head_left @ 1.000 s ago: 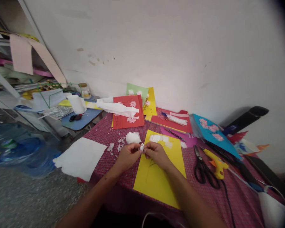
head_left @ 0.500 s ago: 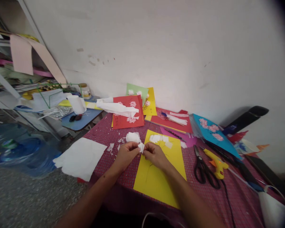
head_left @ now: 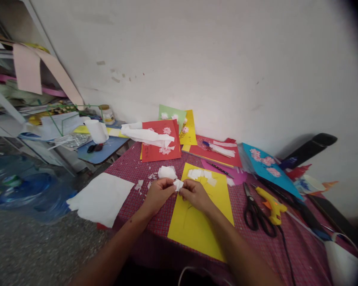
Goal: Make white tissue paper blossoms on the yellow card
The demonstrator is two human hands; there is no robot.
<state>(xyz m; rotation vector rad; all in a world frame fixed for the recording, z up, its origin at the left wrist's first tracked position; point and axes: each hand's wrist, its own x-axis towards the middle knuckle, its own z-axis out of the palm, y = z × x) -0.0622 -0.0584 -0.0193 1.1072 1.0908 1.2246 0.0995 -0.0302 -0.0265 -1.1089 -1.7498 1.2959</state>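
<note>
The left hand and the right hand both grasp one small white paper piece, which they pinch between them with the fingertips. This piece is above the left edge of a yellow sheet, and this sheet lies on the desk beneath the right hand. Just beyond the left hand there is a white paper stack. To the right of the hands lie black scissors, and next to them a yellow glue gun.
</note>
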